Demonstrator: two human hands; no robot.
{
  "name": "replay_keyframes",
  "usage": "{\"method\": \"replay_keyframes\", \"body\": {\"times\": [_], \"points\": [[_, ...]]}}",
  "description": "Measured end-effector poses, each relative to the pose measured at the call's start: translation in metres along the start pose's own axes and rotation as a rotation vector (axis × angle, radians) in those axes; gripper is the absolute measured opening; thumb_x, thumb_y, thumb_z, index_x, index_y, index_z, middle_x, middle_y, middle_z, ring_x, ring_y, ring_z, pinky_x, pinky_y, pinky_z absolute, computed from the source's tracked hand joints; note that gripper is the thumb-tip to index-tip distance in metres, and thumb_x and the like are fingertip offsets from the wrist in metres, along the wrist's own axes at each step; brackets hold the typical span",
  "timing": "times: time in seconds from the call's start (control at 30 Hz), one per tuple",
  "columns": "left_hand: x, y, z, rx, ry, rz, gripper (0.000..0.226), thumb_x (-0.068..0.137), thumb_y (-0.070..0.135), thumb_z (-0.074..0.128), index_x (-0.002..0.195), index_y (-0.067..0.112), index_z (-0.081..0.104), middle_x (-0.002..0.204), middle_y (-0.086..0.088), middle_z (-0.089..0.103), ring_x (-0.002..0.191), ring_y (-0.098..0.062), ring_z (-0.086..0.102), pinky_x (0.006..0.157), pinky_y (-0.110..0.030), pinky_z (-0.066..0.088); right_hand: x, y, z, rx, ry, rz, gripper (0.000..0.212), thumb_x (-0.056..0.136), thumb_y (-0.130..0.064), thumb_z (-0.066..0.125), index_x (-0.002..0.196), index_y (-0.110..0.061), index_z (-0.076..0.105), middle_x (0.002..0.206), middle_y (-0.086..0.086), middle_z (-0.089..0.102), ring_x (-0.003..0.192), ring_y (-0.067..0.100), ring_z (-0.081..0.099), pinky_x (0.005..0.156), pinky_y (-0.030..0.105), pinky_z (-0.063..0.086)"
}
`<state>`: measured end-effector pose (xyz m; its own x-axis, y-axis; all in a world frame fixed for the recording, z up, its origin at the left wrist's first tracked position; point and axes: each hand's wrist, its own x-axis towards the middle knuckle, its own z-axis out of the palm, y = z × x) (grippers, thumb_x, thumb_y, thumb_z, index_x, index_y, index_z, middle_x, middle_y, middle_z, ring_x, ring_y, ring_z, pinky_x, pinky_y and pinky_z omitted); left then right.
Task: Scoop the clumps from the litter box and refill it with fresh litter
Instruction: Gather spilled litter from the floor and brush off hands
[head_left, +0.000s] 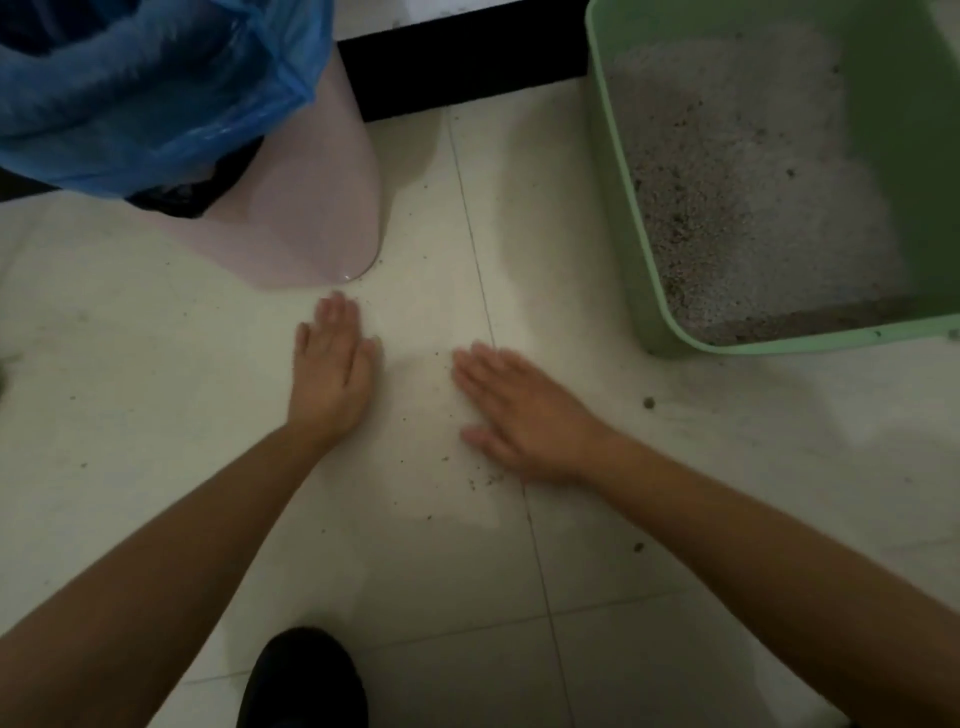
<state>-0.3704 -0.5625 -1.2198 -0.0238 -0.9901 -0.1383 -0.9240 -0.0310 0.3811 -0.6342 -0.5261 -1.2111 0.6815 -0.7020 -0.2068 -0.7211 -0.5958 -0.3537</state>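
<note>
Tile floor (130, 395), left hand (332, 374), right hand (524, 415) flat, fingers (480, 375) released, litter box (621, 218) apart, rightward

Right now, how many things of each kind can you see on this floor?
Litter box: 1
Bin: 1
Bag: 1
Hands: 2, left hand and right hand
Shoe: 1
Total: 6

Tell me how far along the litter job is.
Done: unclear; litter in the box is dark-speckled. In hand: left hand and right hand are flat, empty, over spilled grains on the floor, likely gathering them. Left: binning those, refill; no scoop or fresh litter shows.
</note>
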Motion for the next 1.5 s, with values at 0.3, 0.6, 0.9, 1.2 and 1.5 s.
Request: {"method": "replay_keyframes", "body": {"times": [0.3, 0.6, 0.9, 1.2, 1.5], "points": [[-0.057, 0.094, 0.04, -0.129, -0.251, 0.491, 0.06, 0.102, 0.04, 0.015, 0.154, 0.011, 0.021, 0.162, -0.003, 0.018, 0.151, -0.008, 0.007, 0.123, -0.032, 0.002, -0.111, 0.019, 0.018, 0.101, 0.408, 0.568, 0.063, 0.102, -0.044, 0.031, 0.151, -0.003, 0.033, 0.157, 0.016, 0.031, 0.148, 0.028, 0.022, 0.123, 0.038, 0.014], [-0.096, 0.133, 0.034, -0.654, -0.103, 0.226, 0.058, 0.101, 0.025, 0.03, 0.154, 0.006, 0.021, 0.161, -0.003, 0.023, 0.148, -0.008, 0.021, 0.122, -0.032, 0.02, -0.111, -0.023, 0.031, 0.142, 0.143, 0.312, 0.069, 0.104, -0.047, 0.024, 0.157, -0.006, 0.006, 0.164, 0.011, -0.003, 0.152, 0.019, -0.008, 0.124, 0.038, 0.005], [-0.108, 0.09, 0.049, -0.186, -0.089, 0.251, 0.073, 0.097, 0.04, 0.02, 0.155, -0.001, 0.002, 0.164, -0.014, 0.0, 0.152, -0.019, -0.004, 0.123, -0.047, 0.003, -0.191, -0.033, 0.048, 0.01, 0.025, 0.708, 0.103, 0.092, -0.075, 0.018, 0.152, 0.001, -0.014, 0.159, 0.02, -0.024, 0.148, 0.031, -0.022, 0.123, 0.049, 0.004], [-0.123, 0.173, 0.055, -0.742, -0.138, 0.072, 0.065, 0.098, 0.035, 0.021, 0.155, 0.005, 0.013, 0.161, 0.005, 0.01, 0.144, 0.011, 0.006, 0.117, -0.011, 0.006, -0.155, -0.036, 0.047, 0.012, 0.021, 0.66, 0.109, 0.087, -0.082, 0.009, 0.151, 0.003, -0.015, 0.157, 0.023, -0.027, 0.146, 0.031, -0.026, 0.123, 0.048, 0.001], [-0.078, 0.069, 0.025, -0.462, 0.043, 0.002, 0.064, 0.097, 0.029, 0.024, 0.155, 0.005, 0.014, 0.163, -0.006, 0.015, 0.15, -0.012, 0.013, 0.124, -0.035, 0.011, -0.11, -0.03, 0.038, -0.021, 0.061, 0.438, 0.107, 0.086, -0.082, 0.01, 0.154, -0.001, -0.008, 0.161, 0.019, -0.019, 0.148, 0.028, -0.022, 0.122, 0.047, 0.003]]}}
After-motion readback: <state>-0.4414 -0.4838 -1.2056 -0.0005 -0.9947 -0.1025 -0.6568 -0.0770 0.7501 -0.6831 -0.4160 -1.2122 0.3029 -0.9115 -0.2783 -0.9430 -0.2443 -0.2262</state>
